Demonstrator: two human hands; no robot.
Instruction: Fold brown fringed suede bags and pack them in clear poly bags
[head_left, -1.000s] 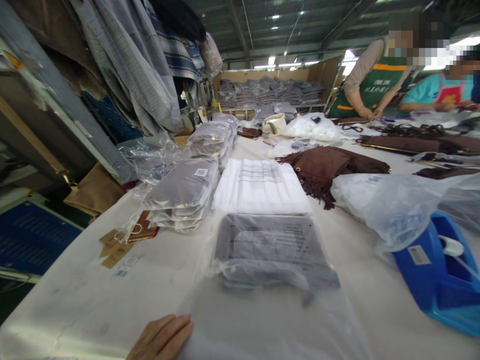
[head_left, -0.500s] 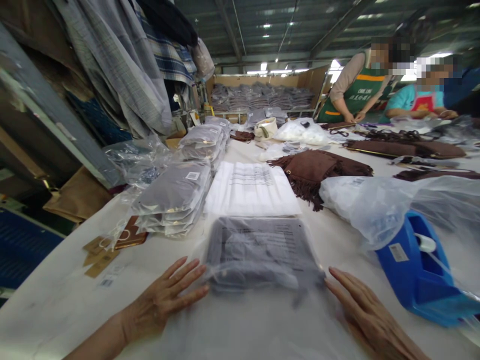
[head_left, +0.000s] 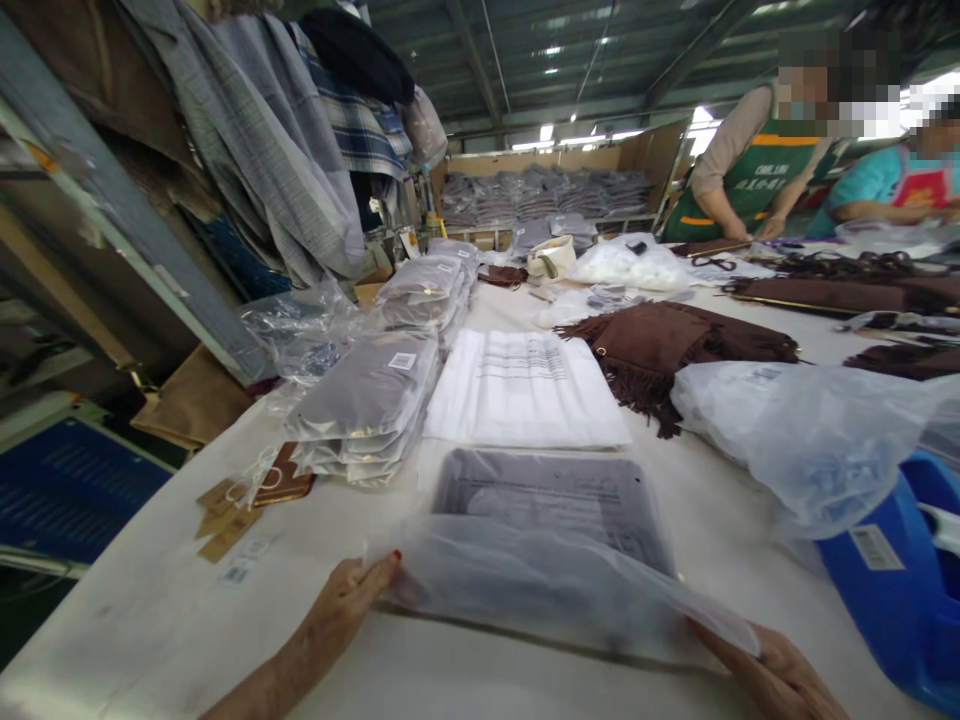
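Observation:
A clear plastic bag point(head_left: 525, 560) with a flat grey item point(head_left: 555, 490) inside lies on the white table in front of me. Its near end is lifted and folded over towards the item. My left hand point(head_left: 360, 590) pinches the left corner of that end between thumb and fingers. At the right corner, my right hand point(head_left: 765, 660) grips the plastic, its fingers partly behind the film. Just beyond the bag lies a pile of white printed plastic bags point(head_left: 525, 390).
Stacked bagged grey items point(head_left: 360, 400) stand at the left, beside brown card tags point(head_left: 225, 515). A blue tape dispenser point(head_left: 885, 580) and loose plastic point(head_left: 795, 430) lie right. Behind are brown fringed bags point(head_left: 675, 345) and a co-worker in a green apron point(head_left: 757, 185).
My hands went from lying spread beside the bag to gripping its near corners. The bag's open end has been raised and folded away from me. The view has shifted slightly left.

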